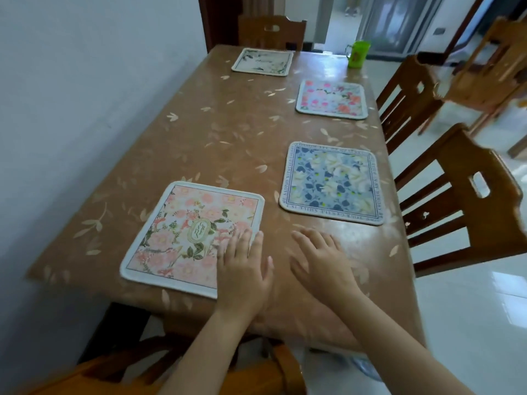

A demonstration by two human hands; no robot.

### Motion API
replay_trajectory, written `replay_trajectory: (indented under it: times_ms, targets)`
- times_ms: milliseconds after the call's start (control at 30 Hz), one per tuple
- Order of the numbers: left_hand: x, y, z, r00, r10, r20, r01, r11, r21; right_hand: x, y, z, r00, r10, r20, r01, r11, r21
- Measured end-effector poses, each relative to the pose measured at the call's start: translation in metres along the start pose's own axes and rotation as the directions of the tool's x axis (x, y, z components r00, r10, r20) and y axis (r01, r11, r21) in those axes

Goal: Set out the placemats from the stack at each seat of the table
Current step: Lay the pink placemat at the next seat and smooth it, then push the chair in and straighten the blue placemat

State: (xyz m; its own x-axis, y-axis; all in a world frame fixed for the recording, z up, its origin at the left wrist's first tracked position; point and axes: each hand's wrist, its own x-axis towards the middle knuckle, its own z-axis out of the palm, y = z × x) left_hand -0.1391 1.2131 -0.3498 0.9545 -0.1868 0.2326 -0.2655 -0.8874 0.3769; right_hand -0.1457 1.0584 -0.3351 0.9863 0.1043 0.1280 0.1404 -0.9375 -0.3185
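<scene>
Brown patterned table (228, 132) fills the view from its near end, with a pale wall along one side and wooden chairs (462, 195) drawn up along the other. Four placemats are seen laid out and no stack is in sight, so the task is judged to be at its last step: the settling of the mat at the near seat. The left hand (242, 269) is laid flat, fingers straight and together, with its fingertips resting on the near right corner of the pink floral placemat (185, 235); most of the mat lies ahead of that hand and to its left. The right hand (322, 260) is spread open just beside the left, over bare table, with nothing held; whether it touches the surface cannot be told. Nothing is gripped by either hand. Ahead of the right hand, close by, lies the blue floral placemat (332, 183); well beyond it lies a pink-and-blue placemat (332, 99), and farthest from both hands, at the head of the table, a pale green-leafed placemat (262, 61). A green cup (358, 54) stands at the far right corner. The pink mat appears slightly askew to the table edge, so a small nudge under the flat left hand is probably called for before both hands are lifted.
</scene>
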Motion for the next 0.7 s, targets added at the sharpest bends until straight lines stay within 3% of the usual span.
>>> replay_trajectory:
  times_ms: [300,400,700]
  targets:
    - [-0.008,0.048,0.000,0.995,0.096,-0.031,-0.097,0.995,-0.030,-0.035,0.022,-0.026,0.991,0.077,-0.113,-0.074,0.997,0.026]
    - [-0.010,0.054,0.005,0.990,0.137,0.027,-0.136,0.989,-0.058,-0.049,0.020,-0.028,0.977,0.140,-0.158,-0.133,0.990,0.050]
    - [-0.019,0.111,0.030,0.979,0.202,0.023,-0.200,0.978,-0.055,-0.077,0.070,-0.047,0.968,0.176,-0.181,-0.177,0.984,0.012]
